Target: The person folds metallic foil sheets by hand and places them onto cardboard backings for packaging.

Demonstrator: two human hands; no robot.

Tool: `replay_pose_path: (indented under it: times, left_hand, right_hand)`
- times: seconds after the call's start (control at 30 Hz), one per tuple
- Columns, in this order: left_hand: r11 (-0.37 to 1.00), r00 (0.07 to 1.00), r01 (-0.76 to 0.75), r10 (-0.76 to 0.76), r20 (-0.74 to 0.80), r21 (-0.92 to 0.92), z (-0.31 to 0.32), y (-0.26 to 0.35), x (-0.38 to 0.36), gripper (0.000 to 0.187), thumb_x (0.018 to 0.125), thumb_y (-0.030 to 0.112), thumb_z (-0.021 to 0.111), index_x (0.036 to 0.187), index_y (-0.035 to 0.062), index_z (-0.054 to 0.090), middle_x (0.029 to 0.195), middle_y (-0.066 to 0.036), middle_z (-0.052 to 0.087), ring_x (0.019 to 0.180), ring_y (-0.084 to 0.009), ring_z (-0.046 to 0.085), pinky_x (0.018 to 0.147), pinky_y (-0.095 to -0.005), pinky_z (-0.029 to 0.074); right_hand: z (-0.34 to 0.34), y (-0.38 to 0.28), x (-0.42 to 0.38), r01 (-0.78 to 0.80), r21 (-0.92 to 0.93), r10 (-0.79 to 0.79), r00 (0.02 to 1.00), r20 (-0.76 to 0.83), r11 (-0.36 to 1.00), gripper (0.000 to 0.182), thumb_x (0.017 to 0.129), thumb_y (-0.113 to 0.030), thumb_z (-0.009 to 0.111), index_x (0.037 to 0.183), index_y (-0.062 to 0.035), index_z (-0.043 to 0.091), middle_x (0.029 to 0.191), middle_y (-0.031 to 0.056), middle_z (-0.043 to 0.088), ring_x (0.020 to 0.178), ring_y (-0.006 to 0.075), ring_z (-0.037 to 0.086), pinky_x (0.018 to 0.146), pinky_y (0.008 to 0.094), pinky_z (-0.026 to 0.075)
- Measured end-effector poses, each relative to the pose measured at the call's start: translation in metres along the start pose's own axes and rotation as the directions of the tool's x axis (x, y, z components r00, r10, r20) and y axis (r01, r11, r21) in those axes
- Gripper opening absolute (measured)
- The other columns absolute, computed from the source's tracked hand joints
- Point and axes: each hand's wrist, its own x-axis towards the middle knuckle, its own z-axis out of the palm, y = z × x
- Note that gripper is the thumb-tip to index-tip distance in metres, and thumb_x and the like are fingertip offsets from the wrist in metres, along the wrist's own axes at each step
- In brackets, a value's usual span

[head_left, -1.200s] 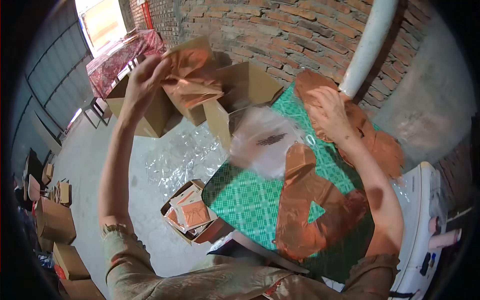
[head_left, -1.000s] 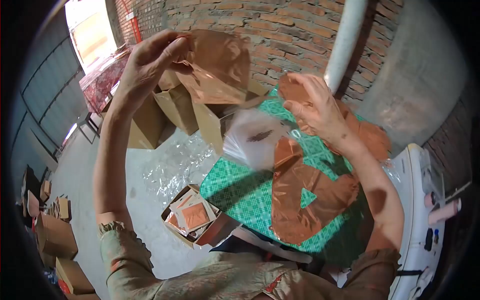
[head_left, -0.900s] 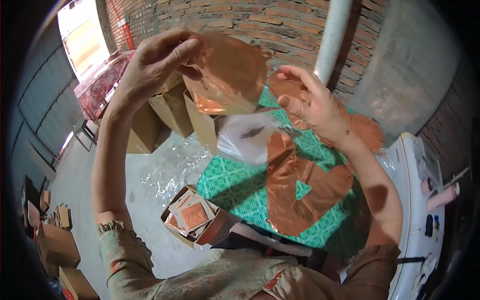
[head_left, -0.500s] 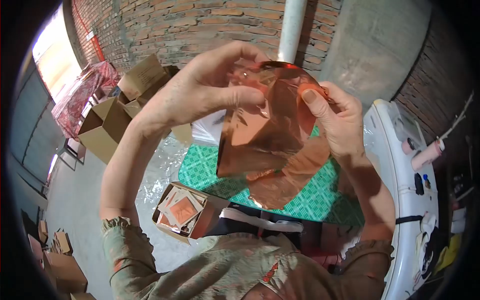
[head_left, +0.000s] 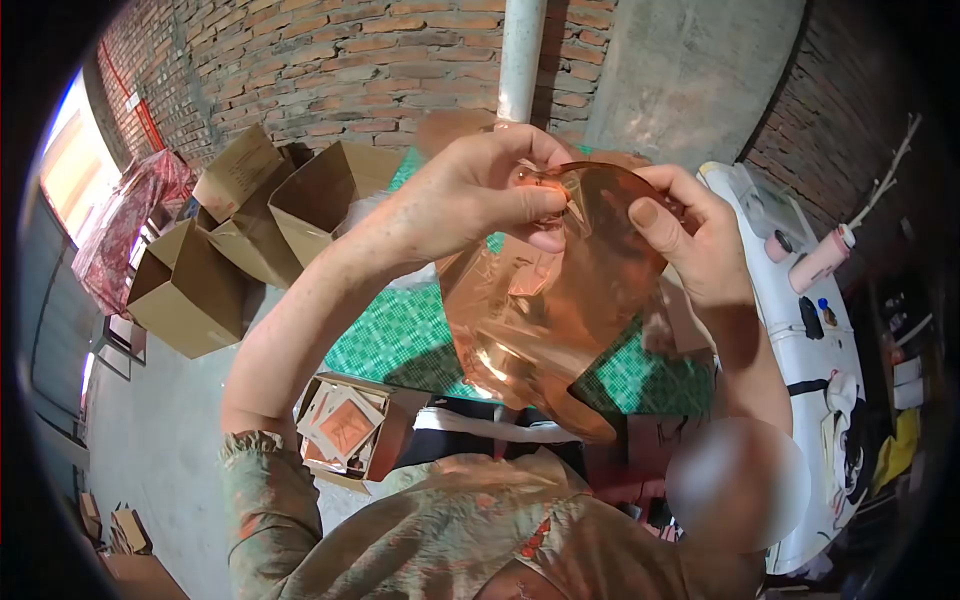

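Note:
A shiny, see-through, copper-coloured piece of foil film (head_left: 545, 310) hangs from both of my hands, above a table with a green checked cover (head_left: 395, 335). My left hand (head_left: 490, 195) pinches its upper left part between thumb and fingers. At the upper right edge, my right hand (head_left: 700, 235) grips the film with the thumb in front and the fingers behind. The film's lower end droops in creases near the table's front edge. Below the table edge, a small cardboard box (head_left: 378, 455) holds several cards with copper-coloured squares (head_left: 345, 428).
Several open cardboard boxes (head_left: 190, 290) stand on the floor at left, near a table under a red patterned cloth (head_left: 140, 220). On the right is a white surface (head_left: 800, 350) with a pink bottle (head_left: 822, 262). A brick wall (head_left: 350, 70) and pipe (head_left: 522, 60) rise behind.
The film has spread wider and hangs more openly between my hands. My right hand has shifted along its upper edge. The whole view has turned, showing more of the boxes at left.

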Motion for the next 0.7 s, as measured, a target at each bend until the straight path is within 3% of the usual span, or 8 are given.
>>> replay_pose_path:
  times: [0.13, 0.23, 0.33, 0.43, 0.53, 0.63, 0.7]
  left_hand:
    - [1.000, 0.999, 0.018, -0.019, 0.030, 0.015, 0.008, -0.001, 0.002, 0.035, 0.108, 0.017, 0.067, 0.137, 0.0012, 0.055, 0.105, -0.005, 0.070, 0.097, -0.0180, 0.077, 0.087, -0.0312, 0.066]
    - [0.999, 0.998, 0.044, -0.043, 0.055, -0.010, 0.008, -0.003, 0.002, 0.036, 0.108, 0.017, 0.066, 0.139, 0.0024, 0.054, 0.105, -0.005, 0.070, 0.096, -0.0183, 0.077, 0.087, -0.0316, 0.066]
    - [0.998, 0.997, 0.024, -0.020, 0.074, -0.057, 0.009, -0.007, 0.002, 0.036, 0.109, 0.019, 0.066, 0.139, 0.0030, 0.054, 0.104, -0.005, 0.071, 0.095, -0.0184, 0.077, 0.086, -0.0317, 0.066]
    - [0.995, 0.993, 0.063, -0.055, 0.100, -0.077, 0.009, 0.001, -0.002, 0.037, 0.109, 0.019, 0.065, 0.140, 0.0028, 0.053, 0.103, -0.004, 0.071, 0.093, -0.0169, 0.076, 0.084, -0.0319, 0.067]
    - [0.990, 0.986, 0.134, -0.137, 0.095, 0.036, 0.005, 0.008, -0.004, 0.038, 0.109, 0.019, 0.067, 0.140, 0.0029, 0.054, 0.103, -0.003, 0.071, 0.091, -0.0121, 0.073, 0.082, -0.0286, 0.063]
    - [0.959, 0.996, 0.076, -0.089, 0.032, 0.271, 0.002, 0.004, 0.003, 0.035, 0.107, 0.019, 0.070, 0.136, 0.0018, 0.060, 0.103, -0.002, 0.071, 0.088, -0.0071, 0.068, 0.081, -0.0250, 0.058]
    - [0.945, 0.999, -0.018, 0.001, 0.050, 0.328, 0.004, 0.004, 0.007, 0.030, 0.105, 0.018, 0.073, 0.128, 0.0006, 0.065, 0.100, 0.000, 0.072, 0.087, -0.0051, 0.066, 0.081, -0.0237, 0.055]
  right_hand:
    - [-0.006, -0.017, -0.006, -0.126, -0.055, 0.129, 0.990, 0.060, 0.991, 0.027, 0.103, -0.023, 0.077, 0.114, 0.0022, 0.073, 0.096, -0.0021, 0.066, 0.092, 0.0058, 0.058, 0.080, 0.0234, 0.048]
    - [-0.004, -0.020, -0.008, -0.120, -0.114, 0.129, 0.989, 0.079, 0.986, 0.023, 0.104, -0.019, 0.075, 0.111, 0.0028, 0.074, 0.093, -0.0033, 0.066, 0.088, 0.0051, 0.057, 0.077, 0.0223, 0.047]
    - [0.000, -0.020, -0.008, -0.166, -0.042, 0.169, 0.982, 0.083, 0.985, 0.019, 0.104, -0.015, 0.074, 0.112, 0.0029, 0.074, 0.090, -0.0037, 0.067, 0.084, 0.0043, 0.057, 0.074, 0.0217, 0.047]
    - [0.002, -0.017, -0.005, -0.100, -0.082, 0.104, 0.993, 0.051, 0.992, 0.017, 0.104, -0.012, 0.073, 0.111, 0.0030, 0.074, 0.090, -0.0028, 0.068, 0.084, 0.0037, 0.057, 0.074, 0.0218, 0.048]
    - [0.002, -0.009, -0.002, 0.019, -0.155, -0.010, 0.998, 0.058, 0.988, 0.015, 0.104, -0.012, 0.072, 0.109, 0.0028, 0.075, 0.088, -0.0025, 0.068, 0.080, 0.0029, 0.057, 0.070, 0.0213, 0.047]
    - [0.004, -0.010, -0.002, -0.057, -0.105, 0.063, 0.996, 0.060, 0.993, 0.014, 0.104, -0.011, 0.072, 0.108, 0.0027, 0.075, 0.084, -0.0022, 0.067, 0.074, 0.0031, 0.057, 0.065, 0.0213, 0.047]
    - [0.009, -0.016, -0.001, -0.084, -0.107, 0.090, 0.994, 0.055, 0.991, 0.013, 0.104, -0.010, 0.071, 0.107, 0.0030, 0.075, 0.082, -0.0022, 0.066, 0.071, 0.0034, 0.056, 0.062, 0.0216, 0.046]
